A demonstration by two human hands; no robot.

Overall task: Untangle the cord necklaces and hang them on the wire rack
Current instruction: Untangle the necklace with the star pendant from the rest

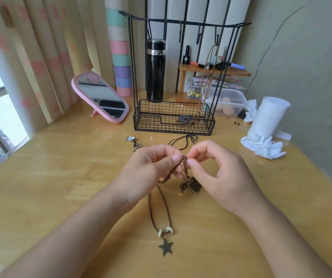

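Step in hand: loosening the knot [183,157] in the tangled cord necklaces.

The left hand [153,165] and the right hand [217,169] hold the knot above the table [60,177], in front of the wire rack [141,117]. Each hand pinches the knot between thumb and forefinger. The other fingers curl loosely and hold nothing.

Procedure:
1. Do not pull the hands apart; tension is likely to tighten the knot.
2. Push slack into the knot, then tease out one loop at a time with a fingernail.
3. Let the pendant cluster [189,184] hang free so that its weight does not twist the strands.

Appearance: the cords are brown and twisted together. The pendant cluster hangs just below the knot. On the side of the hands away from the rack, a star necklace [165,247] with two pale beads lies on the table. Its cord runs up under the left hand, and it probably joins the tangle, though the junction is hidden.

One tan necklace [207,77] already hangs from a hook on the rack. A thin black cord [183,138] lies on the table just in front of the rack.
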